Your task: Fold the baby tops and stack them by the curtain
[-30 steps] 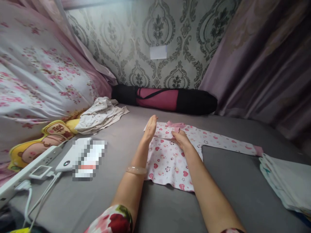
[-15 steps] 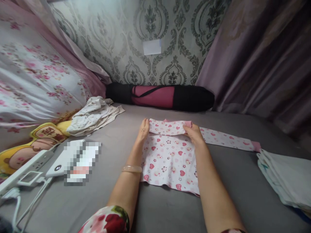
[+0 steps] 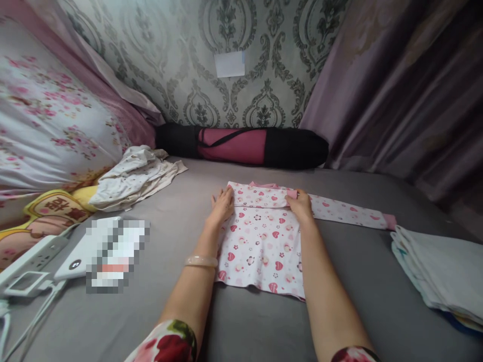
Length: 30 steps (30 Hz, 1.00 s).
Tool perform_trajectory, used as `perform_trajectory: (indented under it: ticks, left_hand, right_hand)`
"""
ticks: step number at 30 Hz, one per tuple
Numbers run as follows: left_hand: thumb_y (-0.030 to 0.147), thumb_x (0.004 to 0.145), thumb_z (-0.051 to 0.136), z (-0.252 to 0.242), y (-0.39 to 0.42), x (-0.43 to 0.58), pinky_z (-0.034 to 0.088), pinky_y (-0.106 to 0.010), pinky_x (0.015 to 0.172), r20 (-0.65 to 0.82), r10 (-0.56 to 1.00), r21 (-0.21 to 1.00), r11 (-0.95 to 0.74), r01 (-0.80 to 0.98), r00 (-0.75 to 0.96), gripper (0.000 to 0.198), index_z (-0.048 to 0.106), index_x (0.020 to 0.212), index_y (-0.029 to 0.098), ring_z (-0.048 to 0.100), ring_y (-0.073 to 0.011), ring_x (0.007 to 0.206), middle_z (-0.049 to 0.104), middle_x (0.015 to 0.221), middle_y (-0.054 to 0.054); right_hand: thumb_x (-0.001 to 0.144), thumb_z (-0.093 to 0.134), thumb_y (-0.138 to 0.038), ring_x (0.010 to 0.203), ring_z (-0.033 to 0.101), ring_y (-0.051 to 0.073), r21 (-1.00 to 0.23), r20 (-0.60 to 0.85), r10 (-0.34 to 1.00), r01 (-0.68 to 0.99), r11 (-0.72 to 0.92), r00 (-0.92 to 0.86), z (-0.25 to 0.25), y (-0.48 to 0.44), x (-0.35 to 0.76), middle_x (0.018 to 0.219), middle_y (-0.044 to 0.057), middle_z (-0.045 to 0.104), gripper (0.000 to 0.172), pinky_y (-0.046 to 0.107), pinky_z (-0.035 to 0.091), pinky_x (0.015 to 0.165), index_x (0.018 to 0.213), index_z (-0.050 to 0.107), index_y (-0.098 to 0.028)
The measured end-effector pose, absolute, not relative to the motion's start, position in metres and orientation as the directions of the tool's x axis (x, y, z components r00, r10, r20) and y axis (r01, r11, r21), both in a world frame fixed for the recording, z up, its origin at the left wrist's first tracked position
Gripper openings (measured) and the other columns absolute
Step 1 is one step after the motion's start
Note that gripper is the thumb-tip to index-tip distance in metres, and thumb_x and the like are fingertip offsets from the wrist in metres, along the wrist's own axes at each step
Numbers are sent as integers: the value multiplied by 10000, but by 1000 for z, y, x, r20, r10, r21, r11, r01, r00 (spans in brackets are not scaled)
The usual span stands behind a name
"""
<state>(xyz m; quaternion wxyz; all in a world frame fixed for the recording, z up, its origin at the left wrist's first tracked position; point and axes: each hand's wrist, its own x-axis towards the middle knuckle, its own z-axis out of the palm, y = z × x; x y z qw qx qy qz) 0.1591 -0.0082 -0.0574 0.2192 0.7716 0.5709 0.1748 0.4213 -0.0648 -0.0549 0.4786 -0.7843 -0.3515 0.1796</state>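
Observation:
A small white baby top (image 3: 260,244) printed with pink hearts lies flat on the grey bedsheet (image 3: 158,301). One sleeve is folded across its upper part; the other sleeve (image 3: 350,213) stretches out to the right with a pink cuff. My left hand (image 3: 222,206) rests flat on the top's upper left edge, fingers spread. My right hand (image 3: 301,205) presses on the folded sleeve at the upper right, fingers together and flat.
A crumpled pale garment (image 3: 132,176) lies at the left by a floral quilt (image 3: 45,115). A black and pink rolled bag (image 3: 241,146) lies along the wall. Folded cloths (image 3: 437,266) are stacked at the right. A power strip (image 3: 26,259), a power bank (image 3: 75,261) and cables sit at the left.
The left sleeve was folded across the top. My left hand turned from edge-on to lying flat, and my right hand slid right along the folded sleeve.

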Motion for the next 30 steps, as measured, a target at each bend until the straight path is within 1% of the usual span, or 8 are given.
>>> perform_trajectory:
  ticks: [3, 6, 11, 14, 17, 22, 26, 30]
  left_hand:
    - [241, 935, 331, -60, -6, 158, 58, -634, 1140, 32, 956, 535, -262, 803, 291, 489, 451, 1408, 212, 193, -326, 1460, 316, 1555, -107]
    - [225, 926, 344, -62, -6, 156, 58, -651, 1131, 53, 953, 523, -282, 804, 300, 471, 483, 1376, 216, 202, -333, 1457, 333, 1548, -111]
    - [194, 920, 346, -53, -12, 165, 15, -567, 1170, 197, 920, 470, -392, 790, 339, 476, 471, 1379, 187, 212, -273, 1462, 350, 1535, -142]
    - [255, 957, 310, -47, -18, 176, 16, -526, 1183, 218, 893, 449, -449, 772, 393, 477, 435, 1409, 166, 213, -261, 1463, 351, 1533, -149]
    - [325, 973, 312, -48, -20, 182, 49, -542, 1176, 122, 902, 421, -425, 801, 415, 493, 414, 1428, 163, 188, -287, 1467, 321, 1549, -144]
    - [382, 980, 291, -55, -19, 180, 101, -547, 1167, 29, 912, 342, -394, 853, 409, 535, 386, 1448, 142, 164, -288, 1472, 274, 1565, -154]
    - [395, 980, 276, -59, -20, 178, 132, -547, 1163, 58, 914, 307, -399, 864, 402, 543, 384, 1455, 157, 181, -280, 1470, 285, 1563, -145]
    - [384, 981, 245, -60, -22, 178, 145, -552, 1160, 80, 908, 276, -417, 866, 411, 541, 382, 1459, 169, 188, -274, 1468, 294, 1561, -139]
  right_hand:
    - [736, 596, -171, 1008, 636, 245, -766, 141, 736, 544, -343, 663, -53, -68, 420, 1055, 129, 700, 481, 366, 463, 937, 1215, 591, -121]
    - [799, 475, -123, 1117, 585, 259, -667, 248, 763, 676, -312, 597, -53, -74, 415, 1156, 171, 658, 520, 379, 421, 988, 1317, 515, -83]
    - [873, 373, -117, 1351, 372, 284, -427, 372, 823, 866, -259, 429, -51, -77, 392, 1441, 202, 439, 511, 425, 278, 1104, 1371, 475, -68]
    - [957, 338, -242, 1446, 197, 269, -307, 277, 944, 948, -89, 178, -49, -75, 363, 1547, 137, 322, 501, 473, 109, 1164, 1439, 416, -126]
    - [1000, 269, -358, 1468, 126, 263, -290, 124, 991, 957, -8, 46, -48, -75, 339, 1582, 96, 257, 523, 515, 27, 1164, 1484, 363, -182]
    - [1008, 213, -431, 1469, 125, 267, -276, 25, 997, 959, -67, 77, -50, -79, 336, 1596, 83, 215, 559, 520, 25, 1159, 1512, 312, -212]
    - [1001, 202, -475, 1466, 131, 274, -255, 20, 987, 955, -151, 162, -53, -81, 346, 1597, 119, 195, 624, 495, -9, 1165, 1520, 280, -137]
    - [988, 197, -534, 1473, 72, 290, -263, -14, 960, 926, -272, 278, -54, -83, 350, 1600, 162, 145, 708, 515, -40, 1157, 1526, 229, -75]
